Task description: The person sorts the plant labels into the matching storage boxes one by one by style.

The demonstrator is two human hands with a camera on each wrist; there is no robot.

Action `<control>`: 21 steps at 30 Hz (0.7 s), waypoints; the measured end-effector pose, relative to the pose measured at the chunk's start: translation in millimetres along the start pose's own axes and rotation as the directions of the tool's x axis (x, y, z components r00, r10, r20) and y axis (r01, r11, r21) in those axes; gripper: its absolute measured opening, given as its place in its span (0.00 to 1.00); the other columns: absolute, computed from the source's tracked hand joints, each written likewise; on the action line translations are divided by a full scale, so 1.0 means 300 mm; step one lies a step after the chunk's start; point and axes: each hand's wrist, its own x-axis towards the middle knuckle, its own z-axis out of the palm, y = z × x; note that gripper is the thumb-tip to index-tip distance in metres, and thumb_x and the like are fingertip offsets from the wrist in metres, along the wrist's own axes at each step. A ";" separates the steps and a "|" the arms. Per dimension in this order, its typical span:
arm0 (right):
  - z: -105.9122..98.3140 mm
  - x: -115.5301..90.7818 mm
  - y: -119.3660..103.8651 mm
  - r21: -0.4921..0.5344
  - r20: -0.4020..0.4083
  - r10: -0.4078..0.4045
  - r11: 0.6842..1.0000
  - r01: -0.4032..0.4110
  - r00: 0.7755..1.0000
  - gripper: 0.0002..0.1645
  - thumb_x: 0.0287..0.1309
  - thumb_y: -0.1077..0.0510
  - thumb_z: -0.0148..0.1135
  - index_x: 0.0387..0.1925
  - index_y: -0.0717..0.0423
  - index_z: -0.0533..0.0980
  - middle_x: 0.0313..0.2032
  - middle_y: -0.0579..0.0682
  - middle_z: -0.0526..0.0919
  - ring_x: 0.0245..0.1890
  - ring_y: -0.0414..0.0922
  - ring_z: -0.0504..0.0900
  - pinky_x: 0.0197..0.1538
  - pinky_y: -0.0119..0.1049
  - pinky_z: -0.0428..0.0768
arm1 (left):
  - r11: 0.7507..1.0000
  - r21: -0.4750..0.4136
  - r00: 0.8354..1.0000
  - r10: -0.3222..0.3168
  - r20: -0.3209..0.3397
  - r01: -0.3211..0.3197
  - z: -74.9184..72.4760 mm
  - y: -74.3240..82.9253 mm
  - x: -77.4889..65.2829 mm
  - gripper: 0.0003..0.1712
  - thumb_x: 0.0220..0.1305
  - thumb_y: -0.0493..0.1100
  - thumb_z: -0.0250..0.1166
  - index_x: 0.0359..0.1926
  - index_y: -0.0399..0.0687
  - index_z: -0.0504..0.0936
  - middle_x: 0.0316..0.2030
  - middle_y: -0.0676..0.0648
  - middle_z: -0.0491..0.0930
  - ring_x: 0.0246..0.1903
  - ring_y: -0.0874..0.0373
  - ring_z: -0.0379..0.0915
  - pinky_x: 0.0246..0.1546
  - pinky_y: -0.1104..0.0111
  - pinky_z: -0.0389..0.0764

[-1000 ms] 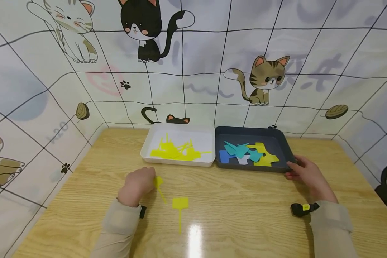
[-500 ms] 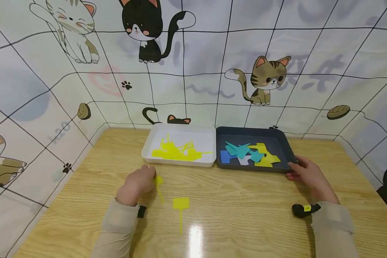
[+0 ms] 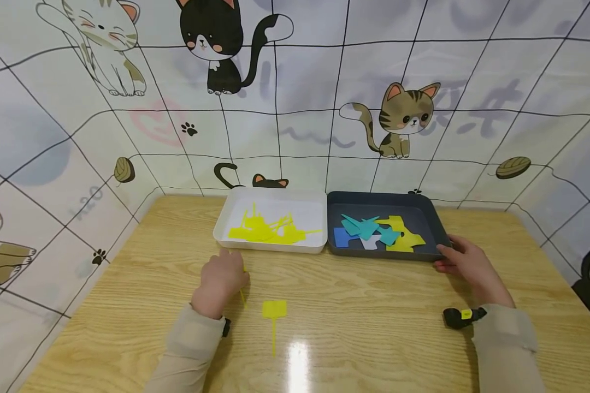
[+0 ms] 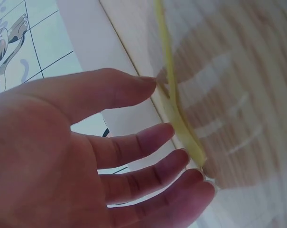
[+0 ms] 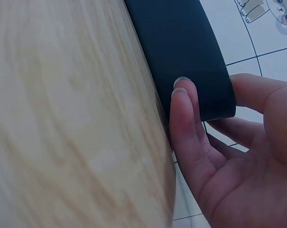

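Note:
My left hand (image 3: 222,278) is low over the table in front of the white tray. Its fingertips touch a flat yellow piece with a thin stem (image 4: 183,133) lying on the wood, thumb tip beside the stem. From the head view, the hand hides most of that piece. To its right lies a similar piece, a yellow rectangle on a thin stem (image 3: 274,309). My right hand (image 3: 469,267) grips the near right corner of the dark grey tray (image 3: 373,203), thumb at the rim and fingers against the outer wall, as the right wrist view shows.
The white tray (image 3: 270,246) holds a heap of yellow pieces and stands against the dark tray. Inside the dark tray lie teal (image 3: 361,226), blue (image 3: 344,237), pale and yellow pieces (image 3: 408,240). A cat-printed sheet (image 3: 305,82) rises behind the wooden table (image 3: 354,327).
My left hand has shifted right and over the stemmed yellow piece, covering its wider end. The right hand has kept its grip on the dark tray's corner.

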 end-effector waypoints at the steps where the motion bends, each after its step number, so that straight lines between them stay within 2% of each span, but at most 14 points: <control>1: 0.001 0.000 -0.002 -0.003 0.000 0.000 1.000 0.000 1.000 0.46 0.65 0.42 0.46 0.71 0.60 0.38 0.65 0.70 0.52 0.34 0.38 0.82 0.40 0.33 0.81 | 1.000 0.000 1.000 0.003 -0.009 -0.003 0.001 0.001 0.000 0.18 0.57 0.47 0.62 0.39 0.35 0.75 0.39 0.35 0.72 0.33 0.41 0.71 0.29 0.54 0.75; 6: 0.004 0.003 -0.003 -0.008 -0.001 0.007 1.000 -0.007 1.000 0.46 0.65 0.42 0.46 0.71 0.59 0.38 0.65 0.70 0.52 0.34 0.38 0.82 0.39 0.33 0.81 | 0.999 -0.035 1.000 0.019 -0.023 -0.019 -0.001 -0.004 0.001 0.12 0.55 0.45 0.61 0.28 0.39 0.75 0.34 0.37 0.72 0.26 0.46 0.68 0.21 0.60 0.72; 10: 0.002 0.003 -0.001 0.004 0.000 0.000 1.000 0.000 1.000 0.46 0.65 0.42 0.46 0.71 0.60 0.37 0.66 0.70 0.51 0.33 0.38 0.82 0.39 0.33 0.81 | 0.997 -0.075 1.000 0.016 0.015 -0.015 -0.010 -0.016 0.007 0.10 0.55 0.45 0.59 0.26 0.42 0.74 0.32 0.40 0.71 0.22 0.50 0.66 0.17 0.64 0.67; 14: 0.001 -0.001 -0.003 0.002 0.003 -0.009 1.000 0.009 1.000 0.46 0.65 0.42 0.45 0.71 0.61 0.37 0.65 0.71 0.51 0.33 0.38 0.82 0.39 0.33 0.81 | 0.993 -0.114 0.998 0.032 0.047 -0.026 -0.013 -0.039 0.020 0.11 0.56 0.46 0.58 0.24 0.45 0.72 0.23 0.45 0.70 0.17 0.54 0.64 0.15 0.68 0.64; 17: 0.002 -0.007 -0.011 0.000 0.007 -0.013 1.000 0.013 1.000 0.46 0.65 0.43 0.45 0.71 0.61 0.37 0.65 0.71 0.51 0.33 0.38 0.82 0.39 0.33 0.81 | 0.981 -0.190 0.997 0.059 0.040 -0.050 -0.011 -0.065 0.028 0.13 0.55 0.46 0.59 0.21 0.47 0.68 0.16 0.50 0.63 0.15 0.58 0.59 0.16 0.69 0.60; 21: 0.003 -0.007 -0.009 -0.003 0.006 -0.021 1.000 0.021 1.000 0.45 0.65 0.43 0.45 0.71 0.61 0.38 0.65 0.71 0.52 0.33 0.38 0.82 0.39 0.32 0.81 | 0.960 -0.263 0.994 0.107 0.036 -0.094 -0.007 -0.093 0.033 0.16 0.57 0.47 0.62 0.20 0.47 0.65 0.16 0.52 0.59 0.16 0.59 0.55 0.19 0.70 0.56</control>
